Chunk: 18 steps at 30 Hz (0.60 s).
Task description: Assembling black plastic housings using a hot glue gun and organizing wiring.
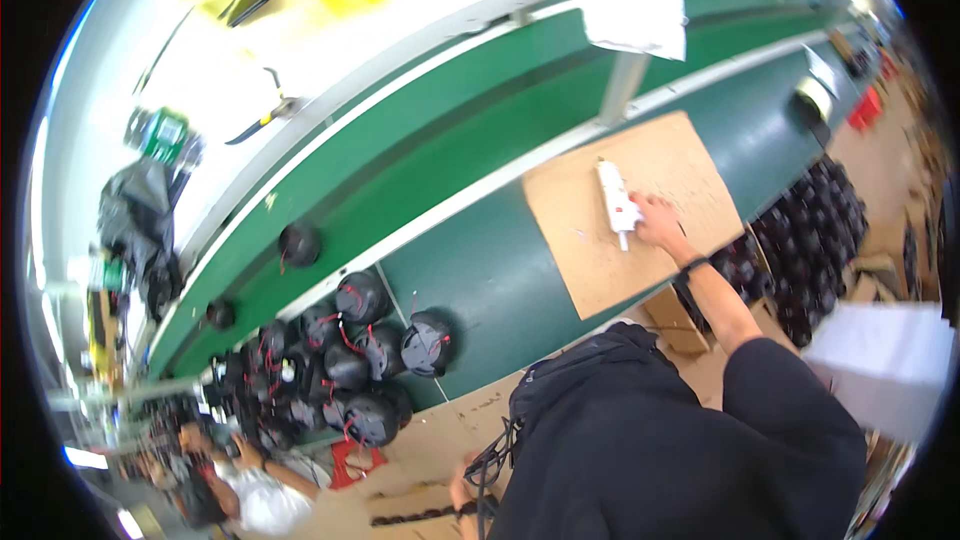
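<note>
A white tube with a narrow nozzle [614, 198] lies on a sheet of brown cardboard [690, 165], its nozzle end toward me. My right hand [655, 220] reaches in from the right, fingers closed on the side of the tube near the nozzle. A dark band circles that wrist. Low in the picture, beside my dark clothing, hangs my left hand [462, 485], away from the bench. Black cables [490, 465] cross in front of it, and its fingers are mostly hidden, so their pose does not show.
The cardboard rests on a green bench [480, 260]. Several black rounded housings with red wires [427, 343] crowd its left part. Beyond a metal rail runs a green conveyor [420, 155] carrying two dark round pieces. Many black parts [810, 230] are stacked at right. Another person [265, 495] works at lower left.
</note>
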### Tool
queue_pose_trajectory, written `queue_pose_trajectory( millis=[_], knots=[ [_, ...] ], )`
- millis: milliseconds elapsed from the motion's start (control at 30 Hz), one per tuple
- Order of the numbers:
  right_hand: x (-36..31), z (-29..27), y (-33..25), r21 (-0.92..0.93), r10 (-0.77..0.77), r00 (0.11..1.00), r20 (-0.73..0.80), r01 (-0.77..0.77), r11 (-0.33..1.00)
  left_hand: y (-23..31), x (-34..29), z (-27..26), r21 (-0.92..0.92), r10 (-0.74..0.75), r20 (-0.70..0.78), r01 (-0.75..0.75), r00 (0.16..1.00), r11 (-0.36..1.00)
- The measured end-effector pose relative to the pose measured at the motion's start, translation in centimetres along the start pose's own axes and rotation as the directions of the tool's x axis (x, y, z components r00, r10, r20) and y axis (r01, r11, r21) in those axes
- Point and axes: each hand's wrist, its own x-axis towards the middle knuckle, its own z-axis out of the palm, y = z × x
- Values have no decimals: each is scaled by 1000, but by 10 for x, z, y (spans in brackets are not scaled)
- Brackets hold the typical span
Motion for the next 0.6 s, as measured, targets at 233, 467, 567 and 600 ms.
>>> queue_pose_trajectory(
  millis=[233,467,567,600],
  knots=[
    [-20,-33,19,931,-10,946,325,-318,178,242,107,163,872,-53,-198,200,979,446],
    [-53,-67,-27,824,-248,875,416,-478,-303,386,213,208,580,293,-90,-189,952,792],
    [-56,-40,13,781,-124,821,558,-570,-256,440,306,229,253,327,-292,-258,899,933],
    [-57,-25,32,740,-74,783,618,-611,-283,449,341,225,111,302,-371,-281,878,953]
  ],
)
